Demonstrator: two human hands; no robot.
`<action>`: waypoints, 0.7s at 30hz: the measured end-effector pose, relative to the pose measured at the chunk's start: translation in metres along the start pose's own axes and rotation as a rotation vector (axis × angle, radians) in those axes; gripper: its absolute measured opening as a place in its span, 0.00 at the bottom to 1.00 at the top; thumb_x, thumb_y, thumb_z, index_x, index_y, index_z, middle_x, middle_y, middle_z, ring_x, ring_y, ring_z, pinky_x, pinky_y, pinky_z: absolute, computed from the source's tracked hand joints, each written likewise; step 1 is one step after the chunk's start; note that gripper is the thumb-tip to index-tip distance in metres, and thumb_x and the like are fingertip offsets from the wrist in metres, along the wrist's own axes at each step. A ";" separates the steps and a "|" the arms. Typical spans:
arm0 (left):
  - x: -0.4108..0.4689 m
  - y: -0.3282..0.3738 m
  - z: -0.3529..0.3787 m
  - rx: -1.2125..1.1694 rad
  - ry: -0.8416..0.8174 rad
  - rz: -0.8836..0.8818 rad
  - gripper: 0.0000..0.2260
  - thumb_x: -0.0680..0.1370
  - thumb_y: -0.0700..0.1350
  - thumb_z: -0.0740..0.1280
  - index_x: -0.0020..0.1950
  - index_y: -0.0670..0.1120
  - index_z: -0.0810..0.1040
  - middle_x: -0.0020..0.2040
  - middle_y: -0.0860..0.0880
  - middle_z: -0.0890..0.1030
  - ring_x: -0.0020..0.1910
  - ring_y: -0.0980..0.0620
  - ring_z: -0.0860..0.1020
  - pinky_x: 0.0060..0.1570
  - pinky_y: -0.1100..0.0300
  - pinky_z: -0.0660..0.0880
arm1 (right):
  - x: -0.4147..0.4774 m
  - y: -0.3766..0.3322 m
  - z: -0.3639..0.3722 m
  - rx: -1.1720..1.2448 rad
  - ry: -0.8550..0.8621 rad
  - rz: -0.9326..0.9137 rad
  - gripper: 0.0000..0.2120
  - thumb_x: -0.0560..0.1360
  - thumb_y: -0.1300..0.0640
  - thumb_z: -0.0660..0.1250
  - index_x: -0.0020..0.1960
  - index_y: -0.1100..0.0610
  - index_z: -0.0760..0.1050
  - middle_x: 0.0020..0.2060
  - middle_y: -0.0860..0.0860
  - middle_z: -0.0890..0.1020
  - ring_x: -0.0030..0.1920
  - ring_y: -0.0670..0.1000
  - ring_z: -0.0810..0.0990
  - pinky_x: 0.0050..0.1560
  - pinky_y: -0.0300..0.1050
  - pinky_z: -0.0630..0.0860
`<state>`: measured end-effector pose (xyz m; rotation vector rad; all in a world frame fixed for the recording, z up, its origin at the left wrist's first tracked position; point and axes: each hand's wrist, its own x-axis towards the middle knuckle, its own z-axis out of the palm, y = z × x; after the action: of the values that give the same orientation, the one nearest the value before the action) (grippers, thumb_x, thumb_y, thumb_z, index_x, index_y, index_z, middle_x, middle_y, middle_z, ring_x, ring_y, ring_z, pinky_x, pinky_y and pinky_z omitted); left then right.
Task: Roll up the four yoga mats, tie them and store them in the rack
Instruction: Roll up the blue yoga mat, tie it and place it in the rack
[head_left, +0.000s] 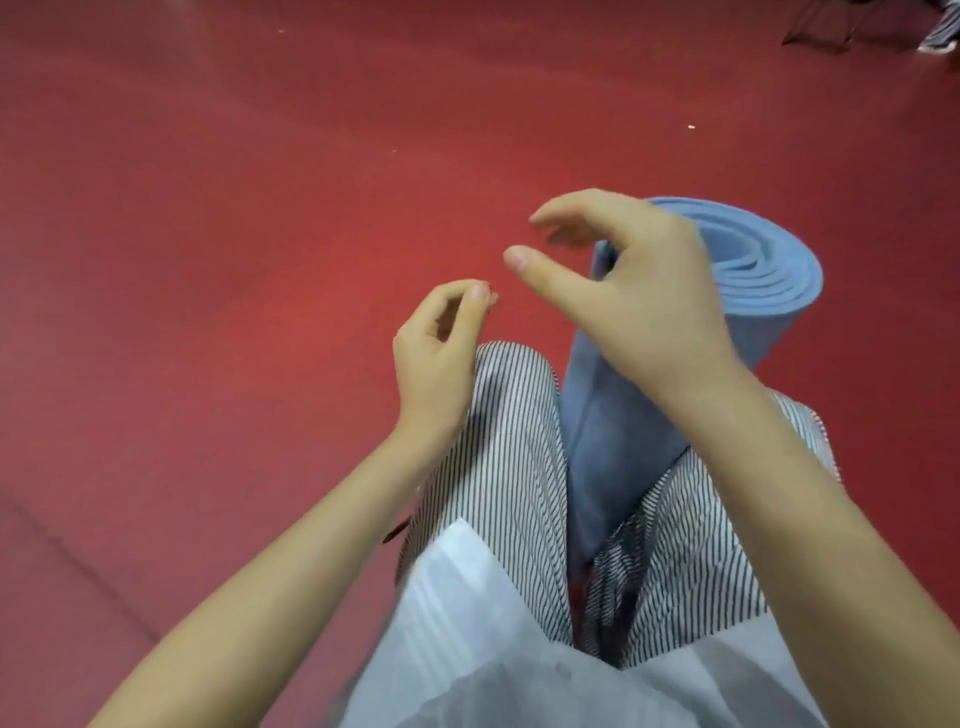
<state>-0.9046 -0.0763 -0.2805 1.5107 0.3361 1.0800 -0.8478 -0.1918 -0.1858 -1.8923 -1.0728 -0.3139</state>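
The right hand (639, 301) has a released grip, fingers loosely spread over the top of the rolled blue mat (763, 275). The left hand (436, 358) pinches thumb to fingertips; whether it holds anything, I cannot tell. The mat stands between striped trousers (514, 441) on a red floor (208, 260).

The place looks like a gym or exercise hall, with a wide red sports floor (260, 208) and a rolled blue yoga mat (769, 280).
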 end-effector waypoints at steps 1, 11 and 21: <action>0.004 -0.006 -0.013 0.010 0.040 -0.028 0.07 0.77 0.47 0.64 0.42 0.48 0.79 0.36 0.57 0.80 0.39 0.60 0.76 0.44 0.62 0.72 | 0.001 -0.007 0.015 0.025 -0.087 -0.018 0.14 0.69 0.43 0.67 0.48 0.51 0.80 0.41 0.44 0.81 0.45 0.45 0.79 0.52 0.50 0.76; -0.002 -0.106 -0.146 0.331 0.282 -0.558 0.11 0.78 0.42 0.63 0.35 0.49 0.76 0.33 0.54 0.78 0.34 0.54 0.72 0.40 0.57 0.67 | 0.011 0.025 0.220 -0.042 -0.902 0.118 0.14 0.73 0.43 0.69 0.48 0.53 0.80 0.42 0.47 0.79 0.50 0.51 0.79 0.52 0.47 0.75; -0.035 -0.269 -0.195 0.753 -0.134 -1.159 0.06 0.77 0.41 0.64 0.44 0.41 0.79 0.48 0.38 0.81 0.52 0.40 0.79 0.47 0.54 0.73 | 0.024 0.087 0.354 -0.358 -1.556 -0.176 0.14 0.73 0.42 0.68 0.47 0.53 0.75 0.48 0.52 0.79 0.53 0.56 0.77 0.56 0.50 0.75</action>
<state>-0.9771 0.0926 -0.5595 1.5923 1.4167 -0.1158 -0.8363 0.0889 -0.4190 -2.2486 -2.2451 1.1612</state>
